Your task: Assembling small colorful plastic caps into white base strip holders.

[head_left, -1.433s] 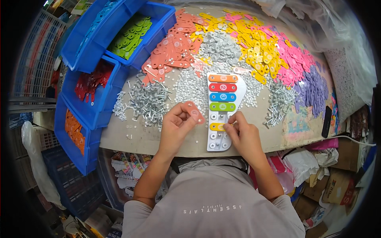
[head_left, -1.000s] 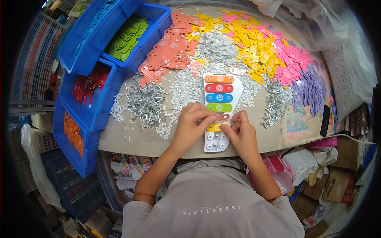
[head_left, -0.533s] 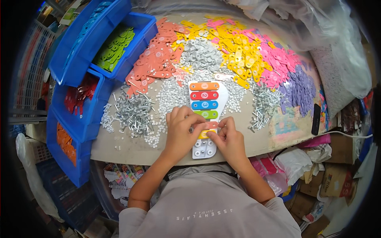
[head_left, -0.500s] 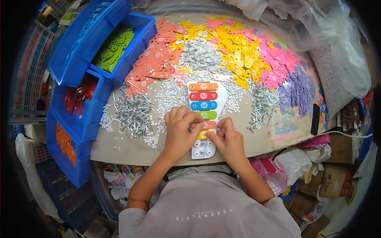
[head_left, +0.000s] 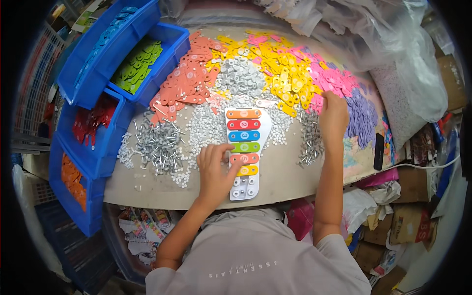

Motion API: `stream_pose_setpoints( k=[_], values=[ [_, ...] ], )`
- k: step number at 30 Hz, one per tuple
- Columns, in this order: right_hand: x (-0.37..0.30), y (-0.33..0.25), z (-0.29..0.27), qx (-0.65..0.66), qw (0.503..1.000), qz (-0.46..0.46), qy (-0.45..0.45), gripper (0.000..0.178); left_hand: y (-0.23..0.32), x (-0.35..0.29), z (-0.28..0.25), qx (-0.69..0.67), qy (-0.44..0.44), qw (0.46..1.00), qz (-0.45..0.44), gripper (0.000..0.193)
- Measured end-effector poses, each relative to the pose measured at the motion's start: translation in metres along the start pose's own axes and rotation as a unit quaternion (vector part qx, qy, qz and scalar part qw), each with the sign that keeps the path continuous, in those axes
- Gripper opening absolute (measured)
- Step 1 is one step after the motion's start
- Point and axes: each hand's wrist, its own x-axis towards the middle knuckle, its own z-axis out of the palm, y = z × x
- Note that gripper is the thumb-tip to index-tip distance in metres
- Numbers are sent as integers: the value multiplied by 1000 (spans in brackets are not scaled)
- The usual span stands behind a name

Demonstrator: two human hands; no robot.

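A white toy xylophone base (head_left: pixel 264 129) lies lengthwise in front of me, with orange, red, blue, green, coral and yellow bars in a row on it. The near end has no bar and shows white round seats (head_left: pixel 243 187). My left hand (head_left: pixel 216 167) grips the left edge of the xylophone, fingertips by the green bar (head_left: pixel 247 147) and thumb by the coral bar (head_left: pixel 248 159). Over at the right, my right hand (head_left: pixel 334 113) is at the near side of the pink bar pile (head_left: pixel 339 81), fingers curled together. What they hold, if anything, is hidden.
Coral bars (head_left: pixel 184 81), yellow bars (head_left: pixel 292 73) and purple bars (head_left: pixel 363 113) lie heaped on the table. Screws sit in a left pile (head_left: pixel 160 145) and a right pile (head_left: pixel 310 140). Blue bins (head_left: pixel 113 142) stand at left; a dark handset (head_left: pixel 378 151) lies at right.
My right hand has left the xylophone's yellow bar and moved right and away from me to the pink pile. My left hand stays at the xylophone's left edge, its grip slightly changed.
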Motion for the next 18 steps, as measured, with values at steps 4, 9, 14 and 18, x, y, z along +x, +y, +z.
stream_pose_setpoints(
  k=[4, 9, 14, 18],
  values=[
    [10, 54, 0, -134, 981, 68, -124, 16, 2, -37, -22, -24, -82, 996, 18, 75],
    [4, 75, 4, 34, 985, 37, -165, 20, 2, -57, -25, -14, -96, 995, 14, 80],
    [7, 97, 8, 82, 976, -34, -199, 24, -1, -59, -20, -9, -81, 996, 34, 78],
    [19, 98, 1, 47, 975, -75, -204, 16, 0, -55, -15, -12, -71, 997, 40, 75]
  ],
)
